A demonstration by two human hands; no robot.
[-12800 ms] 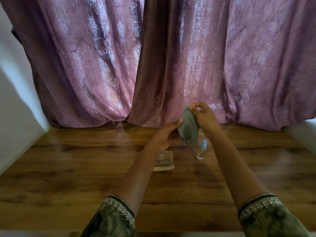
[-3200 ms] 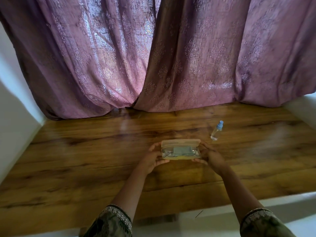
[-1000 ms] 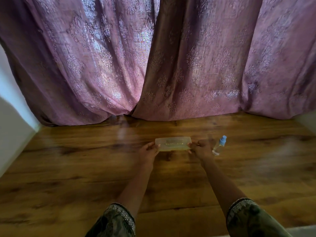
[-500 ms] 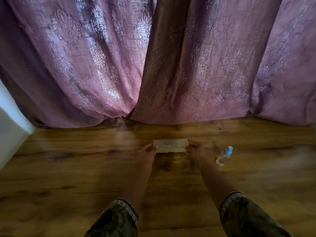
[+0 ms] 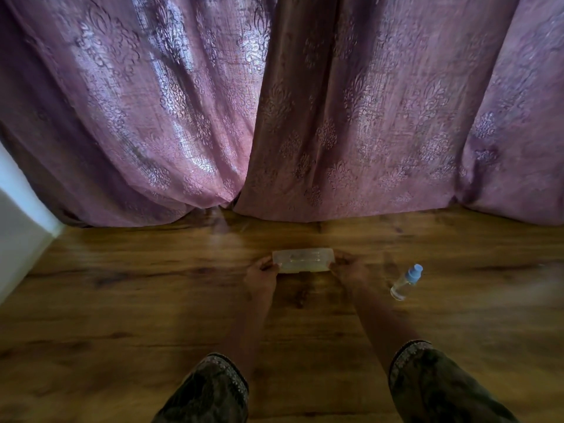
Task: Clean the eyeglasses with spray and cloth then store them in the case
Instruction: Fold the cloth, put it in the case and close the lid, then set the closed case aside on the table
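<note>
A translucent yellowish glasses case [image 5: 303, 264] lies closed on the wooden table [image 5: 152, 300], in the middle and fairly far from me. My left hand [image 5: 262, 277] grips its left end and my right hand [image 5: 348, 268] grips its right end. The eyeglasses and the cloth are not visible; the lid hides what is inside. A small clear spray bottle [image 5: 406, 282] with a blue cap stands to the right of my right hand, apart from it.
Purple patterned curtains [image 5: 274, 117] hang along the far edge of the table, just behind the case. A white wall [image 5: 18, 227] borders the table on the left.
The case, open with the cloth inside 3.2 s ago, is now closed. Both hands have slid it away from me toward the curtains.
</note>
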